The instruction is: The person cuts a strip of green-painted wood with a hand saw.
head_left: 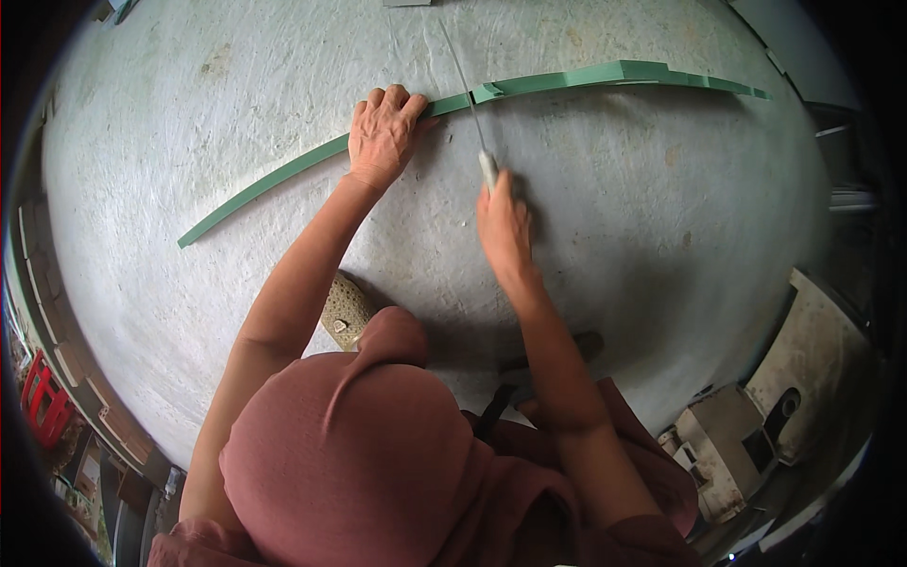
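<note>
A long green strip (274,177) lies across the grey floor and looks bowed in this wide view. My left hand (383,135) presses down on it left of its middle, fingers curled over its far edge. In my right hand (505,225) is a hand saw (487,163) with a pale handle, its long thin blade seen edge-on and pointing away from me. The blade crosses the strip just right of my left hand, at a dark narrow gap. Beside that gap a small piece sticks up from the strip.
One patterned shoe or slipper (347,310) shows below my left hand. Dirty beige panels and boxes (727,439) stand at the lower right. Along the left rim are stacked boards (71,364) and a red plastic object (44,402).
</note>
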`<action>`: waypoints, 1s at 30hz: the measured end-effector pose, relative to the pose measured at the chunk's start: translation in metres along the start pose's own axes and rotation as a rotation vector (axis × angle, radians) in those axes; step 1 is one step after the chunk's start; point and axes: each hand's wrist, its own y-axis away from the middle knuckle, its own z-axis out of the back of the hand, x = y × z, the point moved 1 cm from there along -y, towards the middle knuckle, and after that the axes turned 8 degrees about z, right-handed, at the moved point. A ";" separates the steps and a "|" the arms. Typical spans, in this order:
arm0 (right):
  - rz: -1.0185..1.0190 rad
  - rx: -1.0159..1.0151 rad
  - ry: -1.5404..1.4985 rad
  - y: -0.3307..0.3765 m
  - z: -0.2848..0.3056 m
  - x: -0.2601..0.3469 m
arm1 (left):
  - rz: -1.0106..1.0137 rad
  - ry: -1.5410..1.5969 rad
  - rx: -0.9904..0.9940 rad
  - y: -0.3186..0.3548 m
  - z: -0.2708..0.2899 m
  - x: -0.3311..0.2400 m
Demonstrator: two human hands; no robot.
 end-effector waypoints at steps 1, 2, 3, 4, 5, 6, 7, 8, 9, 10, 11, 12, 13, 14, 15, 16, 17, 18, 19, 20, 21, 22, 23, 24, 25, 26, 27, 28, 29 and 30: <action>0.067 -0.032 -0.002 -0.021 0.011 0.010 | -0.009 0.005 0.004 0.000 -0.002 -0.004; 0.141 -0.062 -0.011 -0.032 0.013 0.017 | -0.009 0.009 -0.001 0.000 -0.001 -0.002; 0.137 -0.066 -0.017 -0.031 0.010 0.019 | -0.011 0.015 -0.006 0.000 -0.002 0.000; 0.131 -0.058 0.036 -0.031 0.003 0.018 | -0.012 0.013 -0.004 0.002 -0.003 0.002; 0.127 -0.055 0.094 -0.031 -0.001 0.015 | -0.010 0.019 -0.010 0.002 -0.004 0.002; 0.128 -0.058 0.097 -0.017 -0.004 0.008 | -0.008 0.027 -0.016 0.001 -0.006 0.002; 0.044 -0.030 0.054 0.009 -0.013 0.000 | 0.005 0.018 -0.014 0.003 -0.003 0.007; -0.039 0.002 0.012 0.028 -0.021 -0.007 | 0.020 -0.007 0.006 0.005 0.000 0.011; -0.037 0.005 0.019 0.034 -0.021 -0.015 | 0.026 -0.016 0.022 0.004 0.002 0.007; -0.025 -0.015 0.044 0.040 -0.019 -0.016 | 0.029 -0.011 0.027 0.003 0.001 0.006; -0.012 -0.035 0.067 0.044 -0.017 -0.017 | 0.015 -0.008 0.014 0.002 0.000 0.005; -0.013 -0.030 0.069 0.036 -0.017 -0.017 | 0.002 -0.006 0.002 0.002 -0.001 0.005; 0.065 -0.041 0.054 0.011 -0.008 -0.003 | 0.002 -0.013 0.002 0.002 0.000 0.006; 0.130 -0.061 0.049 -0.007 0.002 0.006 | 0.003 0.000 0.016 0.000 0.000 0.001; 0.120 -0.065 0.048 -0.020 0.002 0.009 | 0.004 0.010 0.032 0.000 -0.002 -0.001; 0.153 -0.092 0.102 -0.034 0.001 0.015 | -0.002 0.007 0.028 0.000 -0.001 0.000; 0.184 -0.119 0.158 -0.041 0.002 0.018 | 0.007 0.016 0.032 0.001 -0.002 0.000; 0.181 -0.127 0.158 -0.036 0.004 0.017 | 0.015 0.027 0.036 0.001 -0.002 -0.001; 0.120 -0.087 0.104 -0.025 0.001 0.009 | 0.019 0.030 0.029 -0.001 -0.004 0.000; 0.066 -0.036 0.040 -0.009 -0.007 0.004 | 0.021 0.010 0.030 0.001 -0.002 0.005; 0.074 -0.026 0.042 0.014 -0.016 -0.006 | 0.022 -0.002 0.033 0.004 -0.002 0.008; 0.051 -0.030 0.059 0.041 -0.025 -0.017 | 0.037 -0.008 0.032 0.005 -0.001 0.011; 0.019 -0.039 0.082 0.054 -0.023 -0.020 | 0.011 -0.014 -0.013 0.004 -0.002 0.009; 0.020 -0.032 0.087 0.052 -0.024 -0.023 | -0.014 -0.023 -0.058 0.004 -0.002 0.008; 0.025 -0.035 0.072 0.043 -0.016 -0.015 | -0.013 -0.018 -0.052 0.005 -0.002 0.006; 0.039 -0.044 0.052 0.027 -0.008 -0.004 | -0.008 -0.023 -0.043 0.002 -0.003 0.007; 0.081 -0.050 0.052 0.005 0.004 0.005 | -0.010 -0.019 -0.034 -0.002 -0.004 0.003; 0.122 -0.053 0.046 -0.013 0.012 0.014 | -0.017 -0.020 -0.031 -0.001 -0.004 0.002; 0.116 -0.059 0.041 -0.025 0.012 0.020 | -0.021 -0.001 -0.040 -0.002 -0.005 0.003; 0.116 -0.058 0.071 -0.034 0.012 0.026 | -0.026 0.019 -0.049 -0.003 -0.006 0.003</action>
